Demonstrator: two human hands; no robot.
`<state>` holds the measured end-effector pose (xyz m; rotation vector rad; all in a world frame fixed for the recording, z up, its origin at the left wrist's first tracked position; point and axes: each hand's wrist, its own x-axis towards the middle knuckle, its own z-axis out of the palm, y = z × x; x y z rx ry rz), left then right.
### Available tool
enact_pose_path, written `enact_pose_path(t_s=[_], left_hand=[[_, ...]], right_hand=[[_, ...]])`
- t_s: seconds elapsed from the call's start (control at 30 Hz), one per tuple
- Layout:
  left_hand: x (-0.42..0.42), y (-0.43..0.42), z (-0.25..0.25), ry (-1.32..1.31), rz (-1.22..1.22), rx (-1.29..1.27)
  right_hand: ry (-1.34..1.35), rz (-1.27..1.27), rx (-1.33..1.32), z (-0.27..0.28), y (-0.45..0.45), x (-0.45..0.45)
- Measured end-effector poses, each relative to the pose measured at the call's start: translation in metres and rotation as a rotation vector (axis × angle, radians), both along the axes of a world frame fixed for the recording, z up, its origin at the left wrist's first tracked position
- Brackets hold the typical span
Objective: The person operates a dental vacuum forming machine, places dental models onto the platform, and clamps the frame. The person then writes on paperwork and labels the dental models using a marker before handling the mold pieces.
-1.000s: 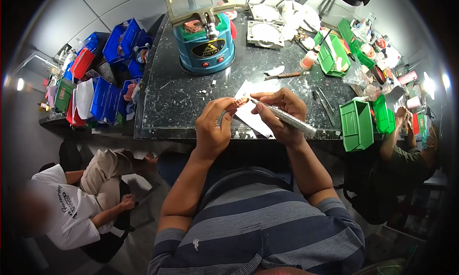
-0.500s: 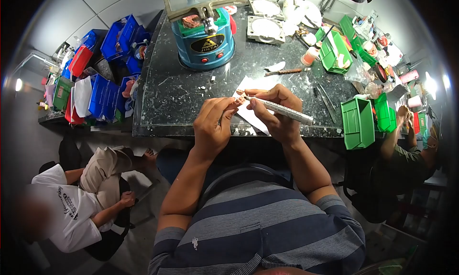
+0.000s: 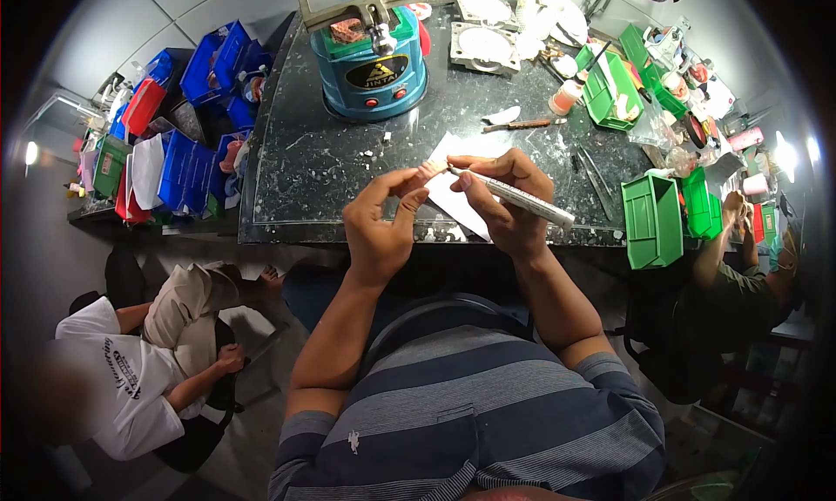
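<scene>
My left hand (image 3: 380, 231) is raised over the table's front edge, its fingers curled at a small pale pinkish piece (image 3: 430, 168). The thumb sits a little apart from the forefinger, and the fingers partly cover the piece, so its exact kind is unclear. My right hand (image 3: 515, 206) grips a white marker pen (image 3: 531, 206) with dark print along its barrel. The pen slants up to the left, its tip close to the piece. Beneath both hands lies a white sheet of paper (image 3: 457, 213).
A blue JINTAI machine (image 3: 373, 87) stands at the back. Near the paper lie a knife with a brown handle (image 3: 527, 125) and metal tweezers (image 3: 596, 184). Green bins (image 3: 653, 222) line the right, blue bins (image 3: 187, 172) the left. A seated person (image 3: 139, 370) is at left, another (image 3: 740, 283) at right.
My left hand has shifted slightly left, its thumb now farther from the fingers. The small piece has moved slightly up and left. My right hand keeps hold of the marker pen, almost in place.
</scene>
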<state>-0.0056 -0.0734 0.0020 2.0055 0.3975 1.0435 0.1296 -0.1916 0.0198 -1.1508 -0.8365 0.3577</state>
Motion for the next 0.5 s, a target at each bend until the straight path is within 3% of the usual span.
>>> enact_pose_path(t_s=[0.07, 0.1, 0.13, 0.2, 0.33, 0.5], left_hand=[[0.0019, -0.0006, -0.0008, -0.142, -0.186, -0.751], [0.0019, 0.0038, -0.0022, -0.140, -0.269, -0.848], [0.0016, 0.0032, -0.0035, -0.140, -0.268, -0.850], [0.0013, 0.0021, -0.0042, -0.163, -0.367, -1.014], [0.0009, 0.0002, -0.0043, -0.128, -0.363, -0.980], [0.0004, 0.0004, -0.0039, -0.123, -0.371, -0.950]], right_hand=[[-0.050, -0.022, 0.000, 0.0003, 0.0002, 0.0003], [-0.099, -0.044, -0.001, 0.0004, -0.0002, 0.0005], [-0.098, -0.044, -0.002, 0.0009, -0.0006, 0.0008], [-0.370, -0.090, -0.078, 0.0018, -0.0010, 0.0018], [-0.606, -0.176, -0.139, 0.0060, 0.0023, 0.0022], [-0.542, -0.142, -0.114, 0.0060, 0.0064, 0.0011]])
